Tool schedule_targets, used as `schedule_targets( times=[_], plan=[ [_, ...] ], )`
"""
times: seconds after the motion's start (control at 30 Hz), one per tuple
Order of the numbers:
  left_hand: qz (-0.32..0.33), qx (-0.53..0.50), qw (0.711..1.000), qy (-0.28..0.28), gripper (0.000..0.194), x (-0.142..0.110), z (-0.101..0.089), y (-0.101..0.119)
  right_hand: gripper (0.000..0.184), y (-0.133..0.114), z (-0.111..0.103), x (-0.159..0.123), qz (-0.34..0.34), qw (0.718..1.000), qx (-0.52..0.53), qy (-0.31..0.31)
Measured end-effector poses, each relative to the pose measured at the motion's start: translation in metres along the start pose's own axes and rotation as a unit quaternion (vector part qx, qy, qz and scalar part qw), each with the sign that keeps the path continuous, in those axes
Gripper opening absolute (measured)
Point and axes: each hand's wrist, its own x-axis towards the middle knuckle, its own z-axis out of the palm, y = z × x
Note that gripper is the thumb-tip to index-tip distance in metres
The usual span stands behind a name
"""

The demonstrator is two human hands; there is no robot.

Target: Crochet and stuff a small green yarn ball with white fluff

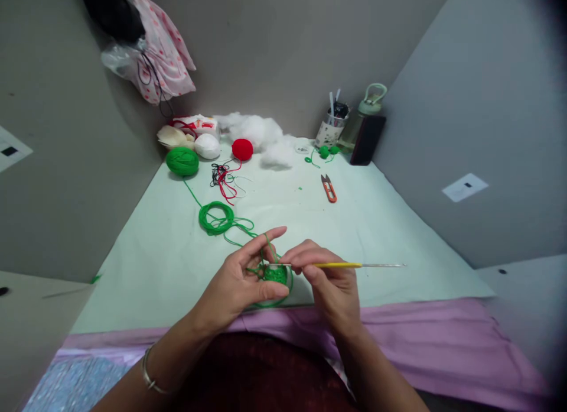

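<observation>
My left hand (241,282) is closed on a small green crochet piece (275,274), its thumb along the near side. Green yarn runs over the raised left index finger and down to the piece. Between the thumb and fingers of my right hand (330,282) is a crochet hook (339,264) with a yellow handle and metal ends. One metal end points left at the top edge of the crochet piece; the other sticks out to the right. Whether the hook tip is inside a stitch is too small to tell. A loose green strand curves below the piece.
A coil of green yarn (216,217) lies beyond my left hand, joined to a green ball (182,161). Behind are a red ball (242,149), a white ball (207,146) and white stuffing (254,131). Orange thread snips (329,189), a phone (368,140) and a bottle (354,128) stand or lie right.
</observation>
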Motion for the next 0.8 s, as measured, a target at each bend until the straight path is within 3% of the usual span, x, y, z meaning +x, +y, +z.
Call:
schedule_targets(
  times=[0.2,0.4,0.63,0.8],
  plan=[
    [-0.019,0.012,1.000,0.009,0.071,-0.001,0.000,0.005,0.015,0.003,0.002,0.001,0.026,0.996,0.080,0.012],
    [-0.023,0.036,0.999,0.015,0.064,-0.002,0.002,0.011,0.016,0.003,-0.005,0.004,0.047,0.993,0.111,-0.019],
    [-0.027,0.101,0.994,0.037,0.069,-0.003,0.000,0.016,0.019,-0.013,-0.011,0.008,-0.010,0.997,-0.043,-0.067],
    [0.002,0.165,0.985,0.056,0.067,-0.003,-0.001,0.019,0.020,-0.020,-0.011,0.010,-0.091,0.973,-0.169,-0.125]
  ],
)
